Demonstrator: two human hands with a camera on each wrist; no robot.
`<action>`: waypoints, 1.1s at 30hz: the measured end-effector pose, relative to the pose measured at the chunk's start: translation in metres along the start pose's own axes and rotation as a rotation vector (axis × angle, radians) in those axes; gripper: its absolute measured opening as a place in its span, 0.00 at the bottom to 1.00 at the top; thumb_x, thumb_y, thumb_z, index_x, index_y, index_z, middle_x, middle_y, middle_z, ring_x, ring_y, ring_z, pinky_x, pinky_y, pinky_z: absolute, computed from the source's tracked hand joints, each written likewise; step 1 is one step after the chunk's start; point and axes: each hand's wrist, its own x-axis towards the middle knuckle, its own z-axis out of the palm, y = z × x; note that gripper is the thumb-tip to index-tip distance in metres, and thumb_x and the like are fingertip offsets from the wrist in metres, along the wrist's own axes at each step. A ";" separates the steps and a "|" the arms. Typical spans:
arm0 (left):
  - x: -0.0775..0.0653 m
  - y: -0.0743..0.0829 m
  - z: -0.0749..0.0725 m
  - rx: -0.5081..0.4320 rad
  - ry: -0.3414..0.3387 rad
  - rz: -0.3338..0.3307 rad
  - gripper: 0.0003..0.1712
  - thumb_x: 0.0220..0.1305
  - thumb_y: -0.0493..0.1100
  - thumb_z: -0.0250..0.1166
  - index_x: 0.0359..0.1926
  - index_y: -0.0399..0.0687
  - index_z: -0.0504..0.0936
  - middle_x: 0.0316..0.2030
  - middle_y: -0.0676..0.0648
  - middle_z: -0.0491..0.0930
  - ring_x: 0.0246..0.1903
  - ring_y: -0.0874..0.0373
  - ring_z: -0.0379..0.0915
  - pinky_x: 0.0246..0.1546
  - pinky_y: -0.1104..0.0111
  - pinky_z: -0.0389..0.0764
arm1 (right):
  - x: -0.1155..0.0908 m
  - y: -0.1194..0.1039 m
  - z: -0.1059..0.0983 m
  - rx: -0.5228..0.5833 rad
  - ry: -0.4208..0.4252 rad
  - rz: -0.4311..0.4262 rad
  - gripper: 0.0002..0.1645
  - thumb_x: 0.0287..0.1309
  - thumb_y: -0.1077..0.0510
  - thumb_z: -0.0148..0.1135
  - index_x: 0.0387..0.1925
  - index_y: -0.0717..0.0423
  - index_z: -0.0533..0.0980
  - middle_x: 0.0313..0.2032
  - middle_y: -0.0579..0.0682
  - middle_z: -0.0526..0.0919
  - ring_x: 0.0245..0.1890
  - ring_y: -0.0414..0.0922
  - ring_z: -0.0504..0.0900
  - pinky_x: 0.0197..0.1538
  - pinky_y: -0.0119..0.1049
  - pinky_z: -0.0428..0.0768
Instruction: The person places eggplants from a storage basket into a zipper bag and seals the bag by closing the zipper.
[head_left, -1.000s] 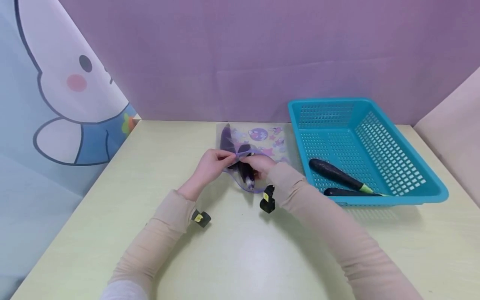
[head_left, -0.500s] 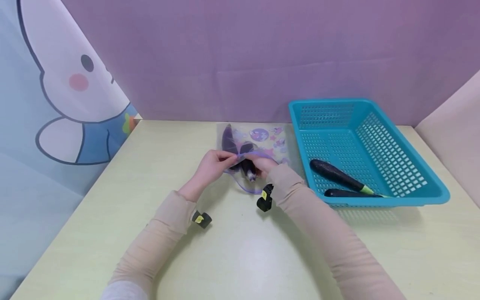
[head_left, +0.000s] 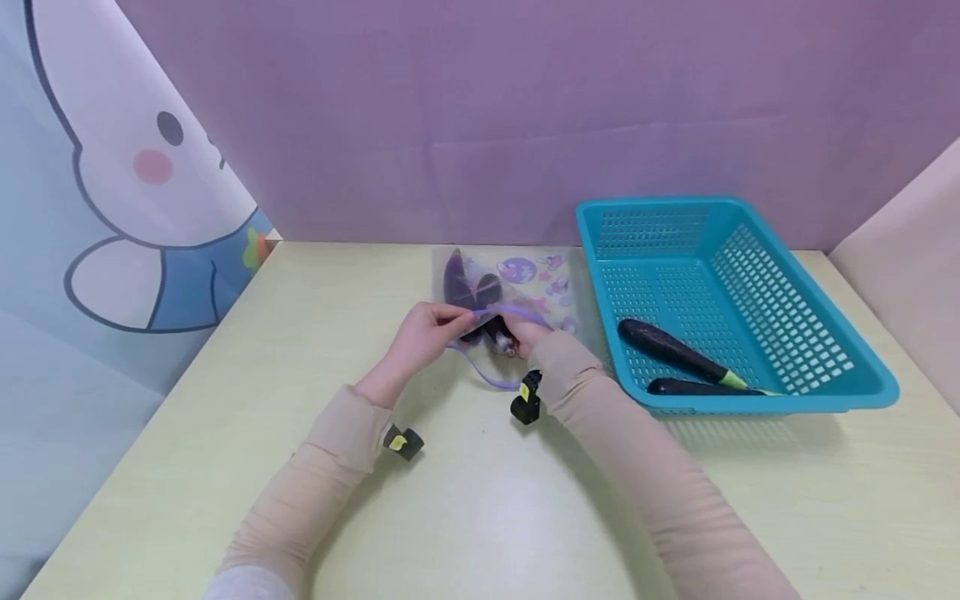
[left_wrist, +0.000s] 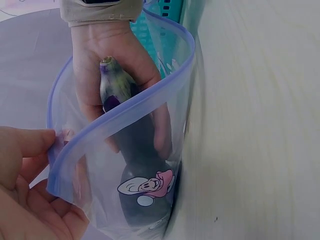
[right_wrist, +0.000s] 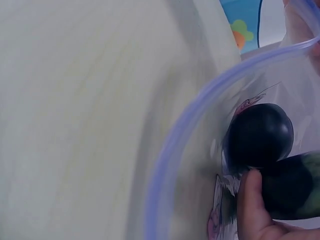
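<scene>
My left hand (head_left: 423, 337) pinches the purple rim of a clear printed zip bag (head_left: 561, 287), which lies against the back of the table with its mouth toward me. Inside the mouth, my right hand (left_wrist: 112, 45) grips an eggplant (left_wrist: 142, 160), its stem end pointing back out of the bag. In the right wrist view, the thumb (right_wrist: 254, 200) presses along that eggplant. A second eggplant (right_wrist: 260, 135) lies beside it in the bag, and in the head view its dark body (head_left: 455, 279) shows through the plastic at the left.
A blue plastic basket (head_left: 738, 403) stands right of the bag. Two more eggplants lie in it, one long one (head_left: 671, 350) and another (head_left: 697, 387) by the near wall. A purple cloth (head_left: 502, 125) hangs behind the pale table (head_left: 450, 500).
My right hand has pushed the eggplant deeper into the bag, away from me, so less of it shows at the mouth. The left hand stays on the rim.
</scene>
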 end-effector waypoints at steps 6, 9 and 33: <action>-0.001 0.000 0.001 0.010 0.003 0.004 0.14 0.66 0.40 0.59 0.45 0.34 0.83 0.41 0.38 0.85 0.40 0.53 0.80 0.41 0.69 0.79 | 0.003 0.000 0.000 -0.020 0.078 -0.039 0.20 0.60 0.53 0.57 0.50 0.60 0.74 0.33 0.47 0.74 0.27 0.40 0.70 0.29 0.31 0.70; -0.002 0.000 0.001 0.007 -0.006 0.002 0.14 0.66 0.40 0.59 0.46 0.33 0.82 0.41 0.37 0.84 0.39 0.51 0.80 0.41 0.69 0.79 | 0.006 0.001 0.001 -0.015 0.095 -0.059 0.23 0.59 0.53 0.58 0.53 0.61 0.74 0.42 0.49 0.73 0.37 0.43 0.70 0.39 0.33 0.70; -0.004 -0.001 0.004 -0.041 0.024 0.010 0.14 0.66 0.39 0.59 0.45 0.34 0.83 0.42 0.36 0.84 0.40 0.49 0.80 0.39 0.70 0.79 | 0.013 -0.002 0.005 -0.183 0.169 -0.069 0.32 0.55 0.47 0.65 0.54 0.65 0.73 0.42 0.52 0.74 0.38 0.45 0.70 0.35 0.31 0.68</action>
